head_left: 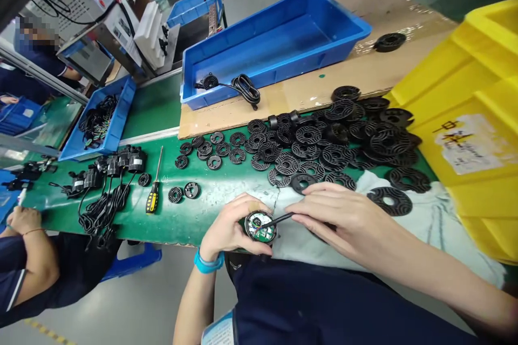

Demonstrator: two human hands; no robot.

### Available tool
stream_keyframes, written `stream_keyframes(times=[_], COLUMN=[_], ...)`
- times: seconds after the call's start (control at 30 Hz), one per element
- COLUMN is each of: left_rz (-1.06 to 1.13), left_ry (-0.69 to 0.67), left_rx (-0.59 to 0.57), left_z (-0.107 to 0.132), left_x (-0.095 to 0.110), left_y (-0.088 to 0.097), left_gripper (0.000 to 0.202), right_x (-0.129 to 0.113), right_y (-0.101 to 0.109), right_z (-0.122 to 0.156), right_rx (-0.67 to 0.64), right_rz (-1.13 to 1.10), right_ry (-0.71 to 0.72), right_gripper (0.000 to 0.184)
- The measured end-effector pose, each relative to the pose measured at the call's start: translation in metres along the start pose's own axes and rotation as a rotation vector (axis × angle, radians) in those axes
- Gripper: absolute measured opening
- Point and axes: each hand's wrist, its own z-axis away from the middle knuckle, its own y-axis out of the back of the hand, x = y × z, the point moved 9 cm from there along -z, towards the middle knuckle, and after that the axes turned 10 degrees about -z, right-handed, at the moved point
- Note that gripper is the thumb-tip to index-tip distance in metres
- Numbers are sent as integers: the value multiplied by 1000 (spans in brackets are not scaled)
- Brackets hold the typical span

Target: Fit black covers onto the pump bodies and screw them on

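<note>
My left hand [232, 232] is wrapped round a small round black housing [246, 228], tilted so its inside faces up. Inside it a green and white circuit board [265, 233] shows, with thin coloured wires near its middle. In my right hand [335, 213] is a slim black pointed tool [281, 219]; its tip reaches the board, and my fingers hide the rest of it. Black disc-shaped covers [287, 163] with curved grooves lie piled just beyond my hands. Smaller black round covers [222, 149] are spread to the left of the pile.
A yellow-black screwdriver [152, 198] lies left on the green bench [210, 210], near cabled black units [109, 199]. Behind, a blue tray [275, 64] holds one corded part. A yellow bin [453, 91] stands right, beside a pale cloth [441, 221]. A co-worker's hand [25, 219] is far left.
</note>
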Motion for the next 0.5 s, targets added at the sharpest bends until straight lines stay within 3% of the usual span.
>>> stream_keyframes(times=[0.13,0.23,0.37,0.5], left_rz=[57,103,214,295], left_ry=[37,87,192,201], left_rx=[-65,-71,14,31], left_z=[8,12,18,21], left_x=[-2,-2,-7,-4], left_y=[-4,-9,-13,-18], left_gripper=[69,70,70,57], right_x=[11,23,24,17], right_y=[-23,-27,-21,-16], right_z=[-3,1,2,-1], right_rx=[-128,-74,7,14], right_rz=[-292,-375,-346,-268], right_ry=[-214,-401,-426,-371], right_gripper=[24,35,43,36])
